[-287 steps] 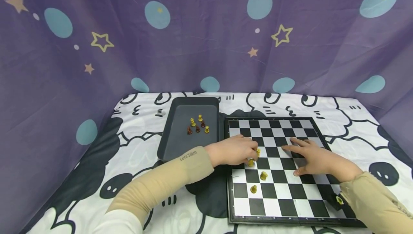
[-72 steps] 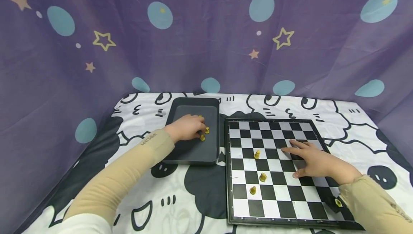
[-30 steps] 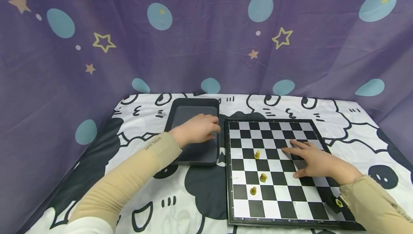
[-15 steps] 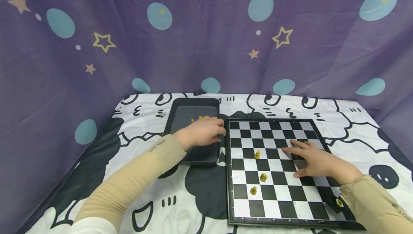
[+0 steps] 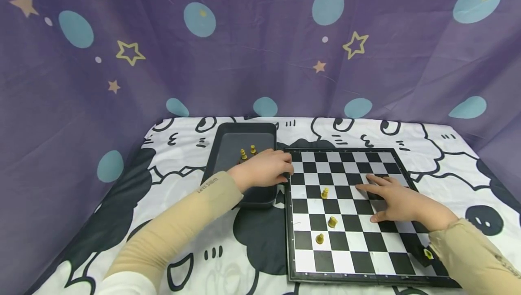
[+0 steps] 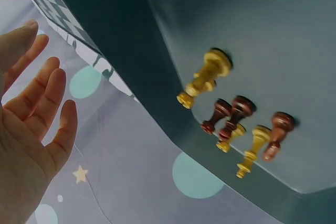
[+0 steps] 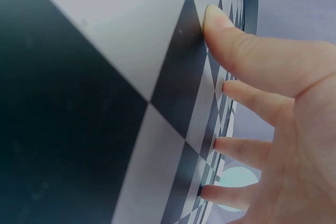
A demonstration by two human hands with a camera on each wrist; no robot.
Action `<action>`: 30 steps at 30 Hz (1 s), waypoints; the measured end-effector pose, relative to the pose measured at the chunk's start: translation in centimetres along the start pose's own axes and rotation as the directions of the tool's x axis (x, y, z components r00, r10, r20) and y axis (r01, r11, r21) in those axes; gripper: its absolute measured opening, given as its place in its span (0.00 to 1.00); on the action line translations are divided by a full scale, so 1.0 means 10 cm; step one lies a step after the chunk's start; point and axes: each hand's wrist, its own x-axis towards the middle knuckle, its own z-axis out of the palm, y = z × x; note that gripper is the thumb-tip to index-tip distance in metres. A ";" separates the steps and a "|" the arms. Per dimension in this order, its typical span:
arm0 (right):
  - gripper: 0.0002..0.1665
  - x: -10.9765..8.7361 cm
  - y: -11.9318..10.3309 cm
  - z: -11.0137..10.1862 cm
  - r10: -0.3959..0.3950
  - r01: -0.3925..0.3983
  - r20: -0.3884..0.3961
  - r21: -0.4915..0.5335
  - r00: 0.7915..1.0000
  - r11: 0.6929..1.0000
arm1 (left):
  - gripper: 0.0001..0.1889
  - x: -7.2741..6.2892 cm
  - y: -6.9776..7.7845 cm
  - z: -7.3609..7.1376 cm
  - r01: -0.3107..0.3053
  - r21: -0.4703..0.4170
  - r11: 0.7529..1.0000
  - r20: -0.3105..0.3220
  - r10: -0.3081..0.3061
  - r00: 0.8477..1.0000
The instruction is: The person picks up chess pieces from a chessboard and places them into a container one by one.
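Observation:
My left hand hovers between the dark tray and the chessboard, fingertips over the board's left edge. In the left wrist view its fingers are loosely bent, with nothing between them. My right hand rests on the board's right half, fingers spread and fingertips touching the squares. Three yellow chess pieces stand on the board: one further back, a thicker one and one nearer. Yellow chess pieces and brown chess pieces stand in the tray, partly hidden by my left hand in the head view.
The tray stands just left of the board on a black-and-white patterned cloth. A purple curtain hangs behind. A small dark object with a yellow mark sits beside the right sleeve.
One yellow chess piece has left the board since the oldest frame, and the left hand later reached into the tray. It has since moved right to the board's edge. The right hand stays put.

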 end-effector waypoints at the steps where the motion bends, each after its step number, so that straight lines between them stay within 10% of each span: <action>1: 0.51 0.00 0.00 0.00 0.003 -0.003 0.002 0.001 1.000 1.000 | 0.12 0.01 0.01 0.00 0.001 -0.003 1.000 0.006 -0.001 1.000; 30: 0.50 0.02 0.01 -0.02 -0.001 0.001 0.017 0.004 1.000 1.000 | 0.16 0.46 0.32 -0.01 -0.061 0.010 0.998 0.036 0.061 0.998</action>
